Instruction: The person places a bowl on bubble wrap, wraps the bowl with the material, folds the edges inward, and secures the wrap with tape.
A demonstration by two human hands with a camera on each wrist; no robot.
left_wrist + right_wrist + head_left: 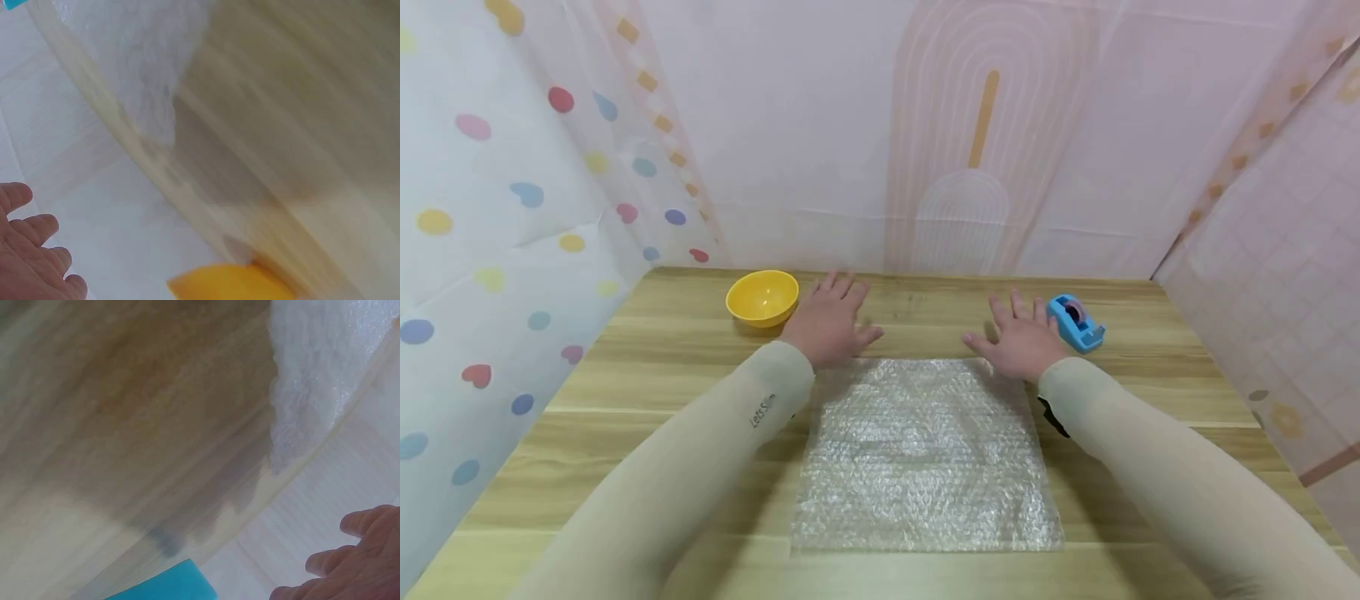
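Observation:
A square sheet of clear bubble wrap lies flat on the wooden table. My left hand is over its far left corner, fingers spread and holding nothing. Just left of those fingers sits a yellow bowl, partly seen in the left wrist view as a yellow edge. Over the far right corner is my right hand, also with spread fingers and nothing held. A blue tape dispenser with a small roll stands right beside its fingers; a blue corner of it shows in the right wrist view.
The wood-grain table ends at the back against a pale printed curtain. Patterned sheets also hang at the left and the right. Both sleeved forearms reach over the table on either side of the wrap.

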